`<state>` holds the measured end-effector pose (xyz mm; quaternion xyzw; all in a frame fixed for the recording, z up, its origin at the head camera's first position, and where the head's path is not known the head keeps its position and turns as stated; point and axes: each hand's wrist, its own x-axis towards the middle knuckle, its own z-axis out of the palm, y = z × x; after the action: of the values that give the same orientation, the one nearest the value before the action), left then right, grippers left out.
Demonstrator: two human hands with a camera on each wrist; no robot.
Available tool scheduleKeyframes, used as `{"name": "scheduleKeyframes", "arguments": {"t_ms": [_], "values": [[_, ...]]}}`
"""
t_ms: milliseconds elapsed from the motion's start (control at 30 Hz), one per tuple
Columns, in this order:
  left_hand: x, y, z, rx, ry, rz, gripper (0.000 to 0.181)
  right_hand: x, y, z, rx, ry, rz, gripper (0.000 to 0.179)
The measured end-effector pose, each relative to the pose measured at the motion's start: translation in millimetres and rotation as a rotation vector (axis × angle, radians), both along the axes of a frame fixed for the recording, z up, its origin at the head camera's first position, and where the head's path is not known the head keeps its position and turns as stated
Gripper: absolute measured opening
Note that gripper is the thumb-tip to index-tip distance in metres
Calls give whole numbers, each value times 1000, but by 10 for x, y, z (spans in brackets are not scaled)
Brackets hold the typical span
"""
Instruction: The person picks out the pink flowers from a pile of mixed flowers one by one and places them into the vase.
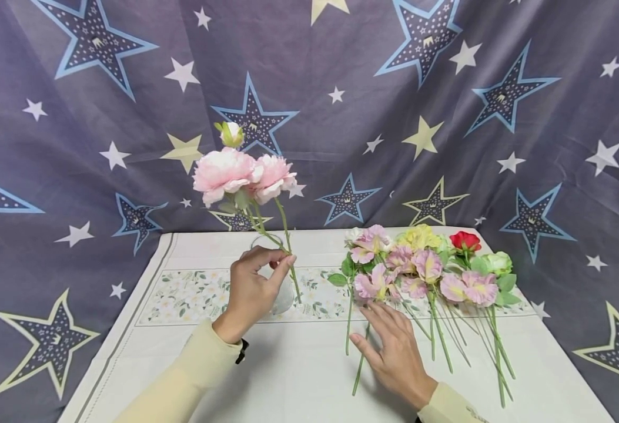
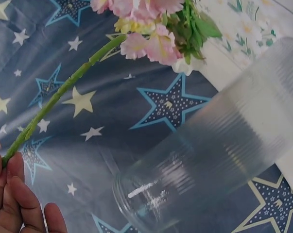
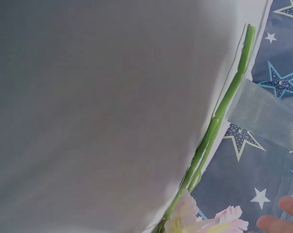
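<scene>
Okay, left hand [image 1: 255, 288] pinches the stem of the pink flower spray [image 1: 226, 175], blooms up, held above the worktop [image 1: 298, 376]. Clear vase [image 2: 219, 141] partly hidden behind that hand. Right hand [image 1: 396, 352] loose, fingers extended by the purple flowers [image 1: 375, 283]; can't tell if touching. Yellow flower [image 1: 420, 237] and red rose [image 1: 465, 241] lie beyond.

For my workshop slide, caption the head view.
Left hand holding pink flowers by the stem, right hand close to mixed flowers on a white cloth.
</scene>
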<state>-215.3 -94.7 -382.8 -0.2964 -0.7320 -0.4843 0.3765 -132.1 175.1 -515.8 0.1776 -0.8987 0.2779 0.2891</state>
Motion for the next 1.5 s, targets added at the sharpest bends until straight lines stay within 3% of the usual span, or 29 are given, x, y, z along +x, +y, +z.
{"name": "scheduleKeyframes", "arguments": {"t_ms": [200,733,1133,1500], "values": [[-59,-81,101,-1,-41,29,7,21,13,1,-16,-9,4,54],[-286,-246,278,-3,-10,105,11,50,-16,24,-64,4,86,57],[-423,-354,315,23,-36,140,9,-14,-73,119,-90,72,140,56],[-473,-412,442,18,-33,179,12,-40,-150,193,-101,73,166,57]]}}
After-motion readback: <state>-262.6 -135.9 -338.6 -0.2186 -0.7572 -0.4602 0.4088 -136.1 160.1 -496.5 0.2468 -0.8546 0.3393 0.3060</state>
